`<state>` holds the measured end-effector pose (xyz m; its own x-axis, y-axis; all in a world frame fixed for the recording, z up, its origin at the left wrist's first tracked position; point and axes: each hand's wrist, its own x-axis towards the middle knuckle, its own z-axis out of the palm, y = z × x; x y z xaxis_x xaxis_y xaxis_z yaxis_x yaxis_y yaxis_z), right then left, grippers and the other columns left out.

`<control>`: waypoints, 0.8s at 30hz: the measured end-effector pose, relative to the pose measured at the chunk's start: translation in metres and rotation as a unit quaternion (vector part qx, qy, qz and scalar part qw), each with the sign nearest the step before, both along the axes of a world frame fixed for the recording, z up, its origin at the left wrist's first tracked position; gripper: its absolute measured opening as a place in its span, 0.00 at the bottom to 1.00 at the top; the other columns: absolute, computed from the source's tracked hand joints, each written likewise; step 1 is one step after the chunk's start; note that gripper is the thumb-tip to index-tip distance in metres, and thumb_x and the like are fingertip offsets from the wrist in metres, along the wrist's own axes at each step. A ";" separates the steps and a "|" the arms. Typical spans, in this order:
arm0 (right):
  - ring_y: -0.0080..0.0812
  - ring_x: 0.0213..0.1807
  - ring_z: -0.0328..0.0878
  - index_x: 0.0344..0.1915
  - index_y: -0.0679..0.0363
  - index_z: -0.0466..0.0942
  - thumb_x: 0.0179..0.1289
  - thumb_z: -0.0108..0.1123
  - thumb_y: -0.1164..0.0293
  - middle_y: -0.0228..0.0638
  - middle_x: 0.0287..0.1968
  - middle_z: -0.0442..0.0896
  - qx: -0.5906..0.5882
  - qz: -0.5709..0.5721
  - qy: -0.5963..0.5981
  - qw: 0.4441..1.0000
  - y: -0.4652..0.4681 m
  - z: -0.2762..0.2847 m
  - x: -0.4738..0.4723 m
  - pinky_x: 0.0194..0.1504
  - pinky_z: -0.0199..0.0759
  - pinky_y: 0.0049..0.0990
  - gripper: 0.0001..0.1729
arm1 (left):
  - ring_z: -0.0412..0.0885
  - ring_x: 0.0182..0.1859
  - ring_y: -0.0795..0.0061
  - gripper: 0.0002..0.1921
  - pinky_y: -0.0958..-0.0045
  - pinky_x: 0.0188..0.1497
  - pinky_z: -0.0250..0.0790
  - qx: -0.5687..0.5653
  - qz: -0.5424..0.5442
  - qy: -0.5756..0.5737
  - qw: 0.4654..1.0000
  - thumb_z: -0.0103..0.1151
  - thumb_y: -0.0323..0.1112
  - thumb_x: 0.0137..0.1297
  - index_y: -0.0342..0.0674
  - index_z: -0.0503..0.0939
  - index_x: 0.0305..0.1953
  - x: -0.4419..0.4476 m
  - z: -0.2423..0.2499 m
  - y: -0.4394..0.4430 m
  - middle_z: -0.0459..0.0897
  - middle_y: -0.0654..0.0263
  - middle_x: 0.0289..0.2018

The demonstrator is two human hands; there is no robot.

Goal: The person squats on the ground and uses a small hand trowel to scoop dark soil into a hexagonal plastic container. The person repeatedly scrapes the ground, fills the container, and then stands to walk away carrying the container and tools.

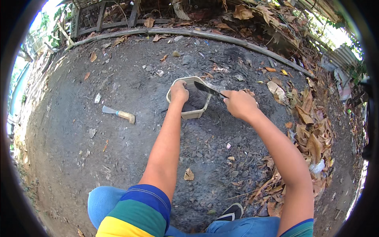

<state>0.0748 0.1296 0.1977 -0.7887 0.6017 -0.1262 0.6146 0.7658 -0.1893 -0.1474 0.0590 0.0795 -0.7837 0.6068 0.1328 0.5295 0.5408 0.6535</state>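
A beige plastic pot [193, 114] with cut corners stands on the ground before me, with dark soil [197, 99] inside. My left hand [179, 92] grips its left rim, the fingers reaching over the edge to the inside. In my right hand [240, 104] is the handle of a dark-bladed tool [205, 89], like a knife or narrow trowel. Its blade slants up and left over the pot's right rim, with the tip above the opening; whether it touches the rim I cannot tell. To the left, a short blade with a wooden handle [125, 115] and a blue collar lies flat on the ground.
Dry brown leaves [315, 145] are heaped along the right side. A long bamboo pole [201, 33] curves across the far ground, with a wooden lattice [103, 17] behind it at the left. Small stones and a pale rock [276, 90] lie about. My sandaled foot [231, 212] is below.
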 end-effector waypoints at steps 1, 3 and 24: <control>0.48 0.44 0.81 0.59 0.47 0.72 0.67 0.50 0.62 0.45 0.32 0.82 0.029 0.000 0.001 1.000 -0.003 -0.002 0.004 0.44 0.74 0.43 0.21 | 0.79 0.49 0.53 0.17 0.63 0.55 0.70 0.023 -0.017 0.021 0.999 0.55 0.23 0.49 0.41 0.81 0.43 0.001 0.003 -0.001 0.82 0.52 0.44; 0.47 0.43 0.81 0.60 0.45 0.71 0.68 0.49 0.62 0.45 0.34 0.82 0.105 0.012 0.025 0.994 -0.006 -0.002 0.024 0.43 0.75 0.42 0.21 | 0.79 0.49 0.54 0.18 0.64 0.55 0.70 0.056 -0.058 0.046 0.996 0.56 0.24 0.49 0.42 0.81 0.44 0.009 0.012 0.002 0.83 0.53 0.43; 0.42 0.29 0.83 0.60 0.41 0.72 0.67 0.47 0.64 0.45 0.33 0.83 0.004 -0.138 -0.101 0.985 -0.015 -0.106 0.190 0.29 0.76 0.38 0.21 | 0.78 0.51 0.51 0.21 0.61 0.56 0.68 -0.039 -0.323 -0.090 0.941 0.60 0.30 0.52 0.40 0.78 0.51 0.148 -0.102 0.039 0.81 0.50 0.44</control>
